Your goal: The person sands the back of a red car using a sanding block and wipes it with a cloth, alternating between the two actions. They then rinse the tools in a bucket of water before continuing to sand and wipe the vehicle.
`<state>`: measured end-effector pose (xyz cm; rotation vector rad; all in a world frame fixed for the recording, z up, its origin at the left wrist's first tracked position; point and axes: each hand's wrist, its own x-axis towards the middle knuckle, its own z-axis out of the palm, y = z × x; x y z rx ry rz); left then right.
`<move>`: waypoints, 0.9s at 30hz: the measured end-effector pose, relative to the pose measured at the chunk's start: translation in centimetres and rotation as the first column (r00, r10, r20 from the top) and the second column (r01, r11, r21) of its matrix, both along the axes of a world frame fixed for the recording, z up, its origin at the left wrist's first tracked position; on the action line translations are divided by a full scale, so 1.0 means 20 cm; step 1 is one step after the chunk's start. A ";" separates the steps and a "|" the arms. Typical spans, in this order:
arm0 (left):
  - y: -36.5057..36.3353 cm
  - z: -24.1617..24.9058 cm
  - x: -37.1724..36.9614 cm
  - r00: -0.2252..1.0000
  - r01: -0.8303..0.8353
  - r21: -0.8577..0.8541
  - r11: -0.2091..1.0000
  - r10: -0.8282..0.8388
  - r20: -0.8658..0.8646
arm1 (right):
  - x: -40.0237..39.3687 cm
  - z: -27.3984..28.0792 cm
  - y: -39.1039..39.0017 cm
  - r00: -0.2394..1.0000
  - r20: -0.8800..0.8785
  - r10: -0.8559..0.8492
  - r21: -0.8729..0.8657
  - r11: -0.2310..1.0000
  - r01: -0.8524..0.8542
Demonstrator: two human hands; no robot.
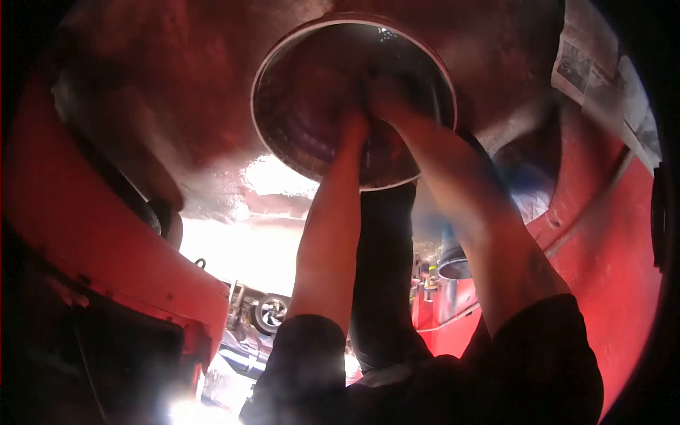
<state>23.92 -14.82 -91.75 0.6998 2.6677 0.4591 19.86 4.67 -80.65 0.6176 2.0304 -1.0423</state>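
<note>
Both my bare forearms reach forward into a wide round basin (453, 106) with a pale rim and a dark, shadowed inside. Toward its middle is my left hand (355, 122), and close beside it, slightly farther in, lies my right hand (386, 91). Their fingers fade into the dark, so whether they hold anything is hidden. A few bright glints show on the basin's far inner wall. What fills the basin is too dark to make out. Between my forearms a dark trouser leg (386, 269) runs up to the near rim.
Dark, stained ground (170, 92) surrounds the basin. Curved red surfaces (595, 234) stand on both sides. Newspaper sheets (588, 67) lie at the upper right. A bucket-like container (453, 265) is beside my right forearm. A spoked wheel (270, 312) shows at the lower left, near strong glare.
</note>
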 end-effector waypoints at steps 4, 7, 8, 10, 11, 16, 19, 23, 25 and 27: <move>0.07 0.47 -0.19 0.892 -0.183 0.191 0.964 0.081 0.445 | 0.05 0.37 0.04 0.898 -0.098 -0.428 -0.328 0.866 0.377; 0.15 1.21 -0.18 0.700 -0.502 0.096 0.860 0.338 0.629 | 0.17 0.44 0.12 0.912 -0.179 -0.368 -0.305 0.902 0.305; 0.10 1.37 -0.14 0.509 -0.704 0.127 0.699 0.371 0.777 | 0.17 0.66 0.19 0.962 -0.059 -0.266 -0.256 0.936 0.243; 0.12 1.89 -0.10 0.445 -0.819 0.231 0.525 0.326 0.834 | 0.26 0.97 0.27 0.882 -0.087 -0.464 -0.383 0.832 0.400; 0.17 2.19 -0.10 0.325 -0.877 0.149 0.457 0.337 0.883 | 0.33 1.06 0.31 0.764 -0.102 -0.637 -0.590 0.657 0.469; 0.36 3.65 -0.15 0.525 -0.839 0.369 0.400 0.415 0.743 | 0.27 1.97 0.69 0.753 0.096 -0.651 -0.527 0.608 0.594; 0.38 4.52 -0.19 0.695 -0.718 0.557 0.417 0.386 0.607 | 0.17 2.36 0.83 0.755 0.053 -0.653 -0.497 0.639 0.587; 0.26 5.35 -0.27 0.905 -0.161 0.701 0.694 0.387 -0.175 | 0.22 2.78 0.85 0.691 -0.092 -0.717 -0.500 0.633 0.591; 0.18 5.64 -0.38 0.808 -0.031 0.391 0.920 0.254 -0.531 | 0.15 3.08 0.78 0.690 -0.107 -0.716 -0.459 0.651 0.604; 0.25 5.90 -0.48 0.629 -0.043 0.222 0.974 0.199 -0.751 | 0.15 3.37 0.69 0.682 -0.131 -0.719 -0.545 0.627 0.557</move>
